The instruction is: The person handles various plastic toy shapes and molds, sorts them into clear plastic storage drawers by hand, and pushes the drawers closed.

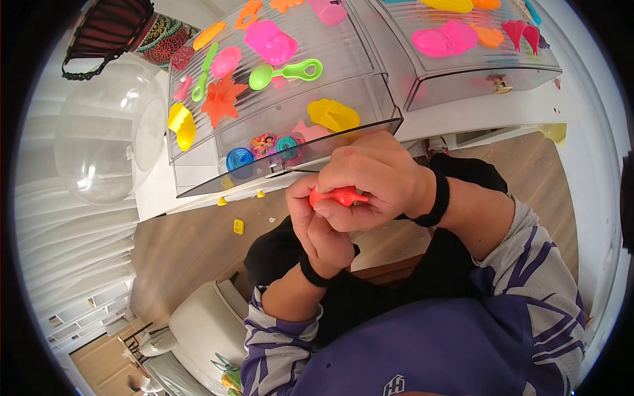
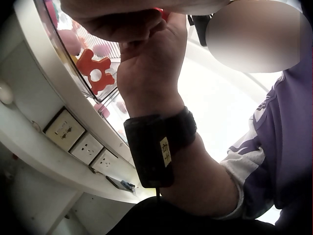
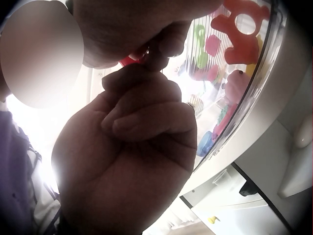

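Note:
A small glossy red object, rounded with a narrow tip pointing right in the head view, is held between both hands. My left hand pinches its left side, with the fingers curled. My right hand grips it from above and the right, thumb pressed against it. In the left wrist view, my right hand touches the fingers of my left hand. Only a bit of red shows in the right wrist view, between my right hand and my left hand. Fingers hide the rest.
Transparent drawer boxes stand on the white table, with colourful toys such as a green spoon and an orange leaf shape on top. A clear dome is at the left. A yellow piece lies on the floor.

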`<state>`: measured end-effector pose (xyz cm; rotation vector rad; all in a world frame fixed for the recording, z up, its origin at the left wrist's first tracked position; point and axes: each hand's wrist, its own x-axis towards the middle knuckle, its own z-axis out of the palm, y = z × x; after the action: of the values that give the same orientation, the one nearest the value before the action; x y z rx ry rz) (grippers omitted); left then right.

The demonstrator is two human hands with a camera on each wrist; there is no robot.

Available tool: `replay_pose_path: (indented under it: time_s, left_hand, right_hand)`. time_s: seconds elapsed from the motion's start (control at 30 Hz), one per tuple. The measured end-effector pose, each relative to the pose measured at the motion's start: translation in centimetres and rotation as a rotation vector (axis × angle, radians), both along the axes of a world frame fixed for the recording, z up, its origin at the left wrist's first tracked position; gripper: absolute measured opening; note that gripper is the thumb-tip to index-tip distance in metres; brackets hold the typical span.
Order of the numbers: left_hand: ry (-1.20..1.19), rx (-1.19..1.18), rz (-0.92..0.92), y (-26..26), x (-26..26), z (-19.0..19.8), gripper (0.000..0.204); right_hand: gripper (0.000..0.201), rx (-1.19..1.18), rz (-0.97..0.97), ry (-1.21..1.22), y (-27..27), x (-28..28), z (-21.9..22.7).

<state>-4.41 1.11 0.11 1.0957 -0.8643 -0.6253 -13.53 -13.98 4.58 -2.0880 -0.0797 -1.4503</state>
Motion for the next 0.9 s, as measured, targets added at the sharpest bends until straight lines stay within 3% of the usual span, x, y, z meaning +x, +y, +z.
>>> replay_pose_path:
  time_s: [0.9]
  left_hand:
    - [0.053, -0.004, -0.017, 0.07, -0.07, -0.08, 0.037]
  right_hand:
    - [0.023, 0.009, 0.009, 0.010, -0.05, -0.07, -0.10]
